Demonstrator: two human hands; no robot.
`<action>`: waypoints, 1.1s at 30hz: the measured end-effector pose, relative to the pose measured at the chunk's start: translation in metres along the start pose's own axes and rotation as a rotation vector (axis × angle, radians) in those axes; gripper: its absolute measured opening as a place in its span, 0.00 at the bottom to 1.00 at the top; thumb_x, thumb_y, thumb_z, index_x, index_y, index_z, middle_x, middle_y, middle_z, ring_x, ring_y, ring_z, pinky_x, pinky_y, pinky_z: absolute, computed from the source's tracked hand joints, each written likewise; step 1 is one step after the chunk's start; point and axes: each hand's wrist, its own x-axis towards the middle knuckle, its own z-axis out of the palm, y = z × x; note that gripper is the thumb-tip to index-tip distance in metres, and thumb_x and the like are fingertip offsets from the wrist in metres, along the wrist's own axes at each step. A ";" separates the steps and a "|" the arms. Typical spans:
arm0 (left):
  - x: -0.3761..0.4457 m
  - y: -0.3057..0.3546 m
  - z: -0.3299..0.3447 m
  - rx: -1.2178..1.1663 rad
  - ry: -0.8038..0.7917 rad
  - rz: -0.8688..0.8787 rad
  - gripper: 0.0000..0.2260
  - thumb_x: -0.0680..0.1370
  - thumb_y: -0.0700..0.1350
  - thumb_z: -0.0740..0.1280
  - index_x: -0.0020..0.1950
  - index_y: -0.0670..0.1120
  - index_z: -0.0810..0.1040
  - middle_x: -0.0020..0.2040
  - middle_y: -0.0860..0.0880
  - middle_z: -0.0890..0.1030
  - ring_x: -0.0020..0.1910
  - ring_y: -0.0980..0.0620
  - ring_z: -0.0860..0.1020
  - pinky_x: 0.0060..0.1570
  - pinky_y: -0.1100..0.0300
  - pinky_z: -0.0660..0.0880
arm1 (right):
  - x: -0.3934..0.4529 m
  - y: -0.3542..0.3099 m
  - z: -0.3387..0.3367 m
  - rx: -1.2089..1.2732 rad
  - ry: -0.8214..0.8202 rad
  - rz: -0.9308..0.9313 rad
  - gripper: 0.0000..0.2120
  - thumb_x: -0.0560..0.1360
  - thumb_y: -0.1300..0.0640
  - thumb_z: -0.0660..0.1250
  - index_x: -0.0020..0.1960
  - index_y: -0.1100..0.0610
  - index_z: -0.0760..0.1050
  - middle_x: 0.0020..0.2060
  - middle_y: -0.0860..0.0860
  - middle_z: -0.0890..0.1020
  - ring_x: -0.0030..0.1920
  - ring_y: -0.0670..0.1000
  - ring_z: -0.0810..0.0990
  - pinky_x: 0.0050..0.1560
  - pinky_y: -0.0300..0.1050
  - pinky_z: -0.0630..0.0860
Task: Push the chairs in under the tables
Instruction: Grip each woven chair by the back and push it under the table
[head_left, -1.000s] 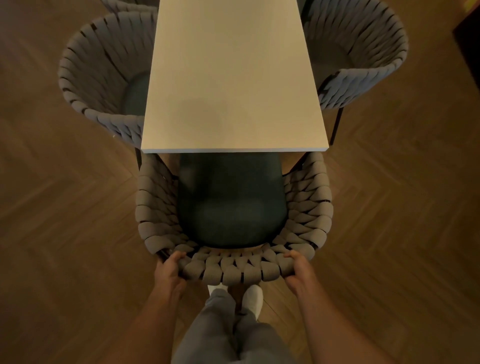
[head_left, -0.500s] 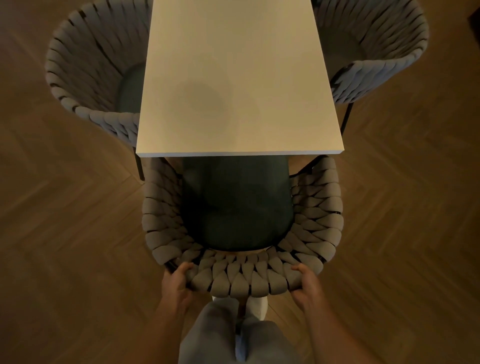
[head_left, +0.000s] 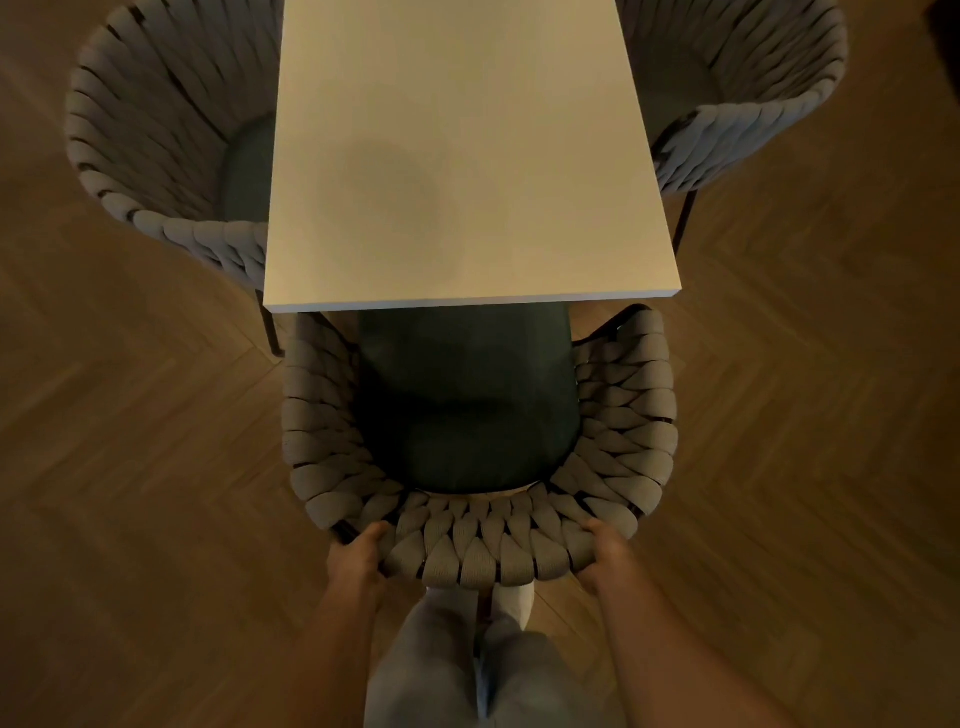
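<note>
- Sitting at the lower centre of the frame, the woven chair (head_left: 478, 447) faces the short end of the white table (head_left: 467, 156), the front of its dark green seat cushion (head_left: 467, 395) just under the table edge while most of the seat is exposed
- Compared with a second ago the chair's place against the table edge looks almost the same; only the view has drawn closer, so the push seems barely begun and most of the travel is left
- Gripping the back rim, the left hand (head_left: 358, 561) has its fingers curled over the weave at lower left, and the right hand (head_left: 605, 558) wraps the rim at lower right
- Below the hands, grey trousers and a pale shoe (head_left: 514, 603) stand close behind the chair
- Two more woven chairs, one at upper left (head_left: 166, 135) and one at upper right (head_left: 737, 104), sit partly under the long sides
- No containers show; the tabletop is bare, with a wooden herringbone floor (head_left: 130, 467) all round
</note>
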 end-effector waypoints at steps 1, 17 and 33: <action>-0.001 0.001 0.000 0.034 0.015 -0.020 0.23 0.78 0.38 0.74 0.71 0.39 0.73 0.59 0.40 0.79 0.50 0.39 0.79 0.47 0.44 0.79 | 0.000 0.000 0.001 0.003 0.009 0.001 0.19 0.78 0.59 0.70 0.67 0.63 0.73 0.58 0.63 0.81 0.57 0.64 0.81 0.60 0.63 0.79; -0.013 0.010 0.001 0.194 0.031 -0.081 0.19 0.78 0.39 0.74 0.67 0.36 0.76 0.49 0.40 0.78 0.44 0.40 0.78 0.56 0.45 0.78 | -0.035 -0.006 -0.001 0.065 0.013 0.025 0.21 0.82 0.61 0.65 0.74 0.62 0.68 0.68 0.62 0.75 0.68 0.62 0.75 0.69 0.61 0.73; -0.061 0.017 0.001 0.926 0.054 0.245 0.12 0.84 0.46 0.60 0.64 0.45 0.79 0.51 0.50 0.76 0.46 0.54 0.72 0.50 0.60 0.73 | -0.053 -0.026 -0.022 -0.158 -0.050 -0.032 0.06 0.84 0.60 0.59 0.56 0.61 0.73 0.50 0.60 0.79 0.48 0.58 0.80 0.53 0.54 0.78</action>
